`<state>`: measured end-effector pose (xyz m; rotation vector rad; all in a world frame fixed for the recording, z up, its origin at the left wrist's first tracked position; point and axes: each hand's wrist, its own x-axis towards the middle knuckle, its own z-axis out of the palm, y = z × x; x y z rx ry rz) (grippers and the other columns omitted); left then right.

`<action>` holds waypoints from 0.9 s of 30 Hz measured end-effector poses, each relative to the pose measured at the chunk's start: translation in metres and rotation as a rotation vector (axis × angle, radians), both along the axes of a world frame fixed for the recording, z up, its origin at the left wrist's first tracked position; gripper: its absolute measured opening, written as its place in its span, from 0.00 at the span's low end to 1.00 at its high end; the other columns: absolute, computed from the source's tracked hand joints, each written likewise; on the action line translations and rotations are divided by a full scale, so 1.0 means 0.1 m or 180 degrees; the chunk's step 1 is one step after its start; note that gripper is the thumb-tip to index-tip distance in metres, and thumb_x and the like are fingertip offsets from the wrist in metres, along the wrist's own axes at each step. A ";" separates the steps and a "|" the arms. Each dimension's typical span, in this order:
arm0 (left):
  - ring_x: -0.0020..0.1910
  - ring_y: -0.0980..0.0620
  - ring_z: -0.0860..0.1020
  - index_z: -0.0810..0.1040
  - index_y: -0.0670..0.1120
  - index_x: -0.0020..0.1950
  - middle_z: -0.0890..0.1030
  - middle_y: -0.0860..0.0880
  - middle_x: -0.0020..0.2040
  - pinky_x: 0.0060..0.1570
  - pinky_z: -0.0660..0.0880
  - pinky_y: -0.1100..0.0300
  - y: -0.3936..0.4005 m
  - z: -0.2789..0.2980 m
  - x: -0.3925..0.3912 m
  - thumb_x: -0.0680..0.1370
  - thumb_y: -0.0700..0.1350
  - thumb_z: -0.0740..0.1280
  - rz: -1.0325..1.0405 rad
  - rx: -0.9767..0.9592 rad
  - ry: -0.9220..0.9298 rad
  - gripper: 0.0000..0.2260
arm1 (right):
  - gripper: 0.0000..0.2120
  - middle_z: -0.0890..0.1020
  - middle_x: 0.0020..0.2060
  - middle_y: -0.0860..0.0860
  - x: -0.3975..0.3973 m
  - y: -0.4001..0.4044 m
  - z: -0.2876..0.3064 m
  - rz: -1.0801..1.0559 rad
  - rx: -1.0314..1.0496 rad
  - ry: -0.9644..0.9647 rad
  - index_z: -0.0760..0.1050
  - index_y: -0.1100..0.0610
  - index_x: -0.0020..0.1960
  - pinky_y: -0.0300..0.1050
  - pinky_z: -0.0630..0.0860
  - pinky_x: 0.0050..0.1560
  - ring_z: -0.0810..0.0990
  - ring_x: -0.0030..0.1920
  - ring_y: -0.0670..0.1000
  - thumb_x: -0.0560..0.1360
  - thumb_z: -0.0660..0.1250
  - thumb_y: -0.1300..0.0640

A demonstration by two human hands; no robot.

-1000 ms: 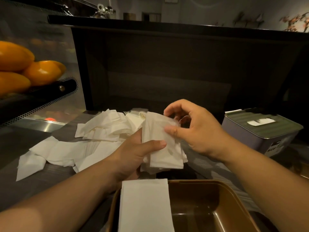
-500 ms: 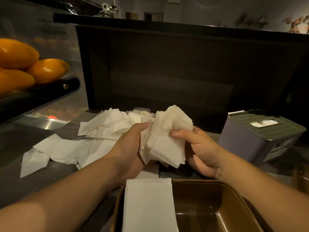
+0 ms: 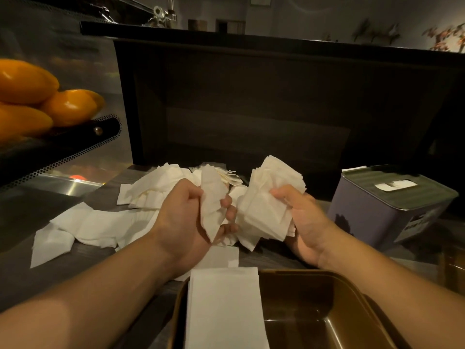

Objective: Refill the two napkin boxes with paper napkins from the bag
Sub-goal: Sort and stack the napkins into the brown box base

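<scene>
Left hand (image 3: pixel 187 217) grips thin upright wad (image 3: pixel 212 210); right hand (image 3: pixel 305 222) grips thicker bundle (image 3: pixel 266 205), fanned upward. Box (image 3: pixel 314 321) cut off below.

Both forearms, bare, enter from the lower corners and converge toward the centre, with the hands held above the counter. Left hand (image 3: pixel 186 217): back of the hand toward the camera, fingers curled inward, gripping a small bunch of paper napkins (image 3: pixel 212 207). Right hand (image 3: pixel 305 222): thumb side uppermost, thumb and fingers clasping a thicker crumpled wad of napkins (image 3: pixel 266 212). The two hands sit near each other, level, wrists roughly straight.
</scene>
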<state>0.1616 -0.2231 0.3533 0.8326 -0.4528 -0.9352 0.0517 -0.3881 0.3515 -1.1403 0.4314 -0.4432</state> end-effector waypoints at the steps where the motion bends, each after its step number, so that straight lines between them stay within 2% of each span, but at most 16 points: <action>1: 0.40 0.47 0.72 0.73 0.44 0.62 0.74 0.44 0.41 0.46 0.74 0.48 0.01 0.00 -0.01 0.71 0.47 0.56 -0.0052 0.0067 -0.0132 0.21 | 0.14 0.84 0.56 0.56 0.01 0.00 0.00 0.0000 -0.0005 0.0003 0.75 0.47 0.61 0.57 0.83 0.52 0.84 0.56 0.58 0.77 0.70 0.56; 3: 0.44 0.46 0.76 0.75 0.50 0.64 0.78 0.44 0.47 0.46 0.76 0.49 0.00 0.01 -0.05 0.75 0.42 0.55 0.0013 0.0311 -0.0611 0.19 | 0.14 0.85 0.56 0.55 0.01 -0.01 -0.01 0.0002 0.0003 0.0011 0.74 0.47 0.62 0.55 0.83 0.52 0.85 0.55 0.57 0.78 0.69 0.55; 5: 0.53 0.46 0.78 0.73 0.60 0.63 0.79 0.49 0.57 0.49 0.79 0.51 -0.03 0.02 -0.08 0.79 0.36 0.57 0.0387 0.0768 -0.1380 0.22 | 0.15 0.86 0.55 0.55 0.00 -0.02 -0.01 0.0032 0.0003 0.0028 0.74 0.47 0.64 0.54 0.83 0.49 0.86 0.54 0.56 0.79 0.69 0.55; 7: 0.56 0.49 0.80 0.70 0.68 0.60 0.80 0.56 0.56 0.53 0.80 0.50 -0.05 0.03 -0.10 0.77 0.34 0.67 0.0606 0.0933 -0.1897 0.27 | 0.15 0.86 0.54 0.55 -0.01 -0.03 -0.02 0.0081 -0.0043 0.0052 0.74 0.49 0.65 0.54 0.84 0.48 0.87 0.53 0.56 0.79 0.68 0.56; 9: 0.55 0.50 0.82 0.72 0.66 0.58 0.83 0.57 0.54 0.52 0.81 0.50 -0.05 0.02 -0.09 0.70 0.37 0.76 0.0680 0.0795 -0.1897 0.29 | 0.15 0.87 0.53 0.55 -0.01 -0.03 -0.03 0.0093 -0.0097 0.0087 0.74 0.49 0.65 0.53 0.85 0.46 0.87 0.51 0.56 0.79 0.69 0.55; 11: 0.52 0.50 0.84 0.75 0.58 0.60 0.84 0.54 0.53 0.48 0.82 0.53 -0.03 0.06 -0.11 0.63 0.41 0.77 0.0577 0.0668 -0.1662 0.28 | 0.15 0.87 0.51 0.55 0.00 -0.04 -0.03 0.0064 -0.0030 0.0108 0.75 0.50 0.64 0.54 0.85 0.44 0.88 0.50 0.57 0.78 0.70 0.55; 14: 0.48 0.52 0.85 0.78 0.50 0.58 0.86 0.52 0.49 0.42 0.81 0.60 -0.03 0.10 -0.17 0.63 0.42 0.74 0.0390 0.0615 -0.1501 0.24 | 0.15 0.87 0.53 0.57 0.03 -0.04 -0.03 0.0116 0.0021 0.0054 0.75 0.51 0.64 0.58 0.85 0.49 0.87 0.52 0.59 0.78 0.69 0.57; 18: 0.43 0.50 0.85 0.78 0.50 0.61 0.86 0.49 0.48 0.37 0.80 0.62 0.00 0.12 -0.18 0.65 0.45 0.72 0.0223 0.0693 -0.1478 0.23 | 0.24 0.85 0.57 0.57 0.04 -0.03 -0.05 0.0234 0.0069 -0.0008 0.74 0.51 0.66 0.64 0.81 0.57 0.86 0.56 0.60 0.71 0.72 0.54; 19: 0.36 0.50 0.84 0.76 0.51 0.63 0.86 0.47 0.47 0.34 0.79 0.63 0.01 0.14 -0.20 0.66 0.47 0.72 0.0165 0.0682 -0.1487 0.25 | 0.23 0.85 0.58 0.57 0.05 -0.03 -0.05 0.0202 0.0096 0.0014 0.73 0.51 0.66 0.66 0.80 0.58 0.85 0.56 0.60 0.73 0.71 0.55; 21: 0.23 0.55 0.73 0.72 0.53 0.67 0.83 0.47 0.35 0.25 0.73 0.64 0.03 0.18 -0.23 0.68 0.50 0.71 0.0176 0.0769 -0.1578 0.27 | 0.18 0.84 0.58 0.56 0.05 -0.06 -0.06 0.0178 0.0120 0.0047 0.72 0.50 0.66 0.66 0.80 0.59 0.85 0.57 0.60 0.78 0.69 0.58; 22: 0.20 0.56 0.69 0.70 0.55 0.68 0.81 0.48 0.30 0.23 0.71 0.64 0.03 0.19 -0.24 0.69 0.50 0.70 0.0284 0.0878 -0.1631 0.28 | 0.17 0.84 0.58 0.56 0.05 -0.07 -0.06 0.0244 0.0110 0.0039 0.72 0.49 0.66 0.65 0.81 0.58 0.85 0.57 0.60 0.79 0.68 0.59; 23: 0.19 0.56 0.69 0.68 0.57 0.68 0.80 0.48 0.28 0.21 0.70 0.64 0.02 0.19 -0.24 0.70 0.50 0.70 0.0444 0.0998 -0.1697 0.27 | 0.16 0.85 0.58 0.55 0.04 -0.08 -0.06 0.0305 0.0085 0.0033 0.73 0.48 0.65 0.63 0.82 0.56 0.85 0.57 0.59 0.80 0.68 0.58; 25: 0.23 0.54 0.75 0.67 0.61 0.68 0.83 0.47 0.38 0.22 0.72 0.63 0.01 0.20 -0.23 0.75 0.49 0.69 0.0801 0.1126 -0.1844 0.24 | 0.14 0.84 0.57 0.54 0.06 -0.08 -0.06 0.0142 0.0014 0.0032 0.74 0.46 0.63 0.60 0.83 0.53 0.85 0.56 0.58 0.80 0.68 0.58; 27: 0.29 0.51 0.80 0.69 0.65 0.66 0.81 0.46 0.47 0.24 0.75 0.59 0.02 0.22 -0.20 0.78 0.47 0.68 0.1071 0.1058 -0.1753 0.20 | 0.16 0.83 0.58 0.52 0.08 -0.07 -0.08 -0.0160 -0.0066 -0.0080 0.73 0.45 0.65 0.60 0.82 0.55 0.84 0.57 0.56 0.79 0.69 0.57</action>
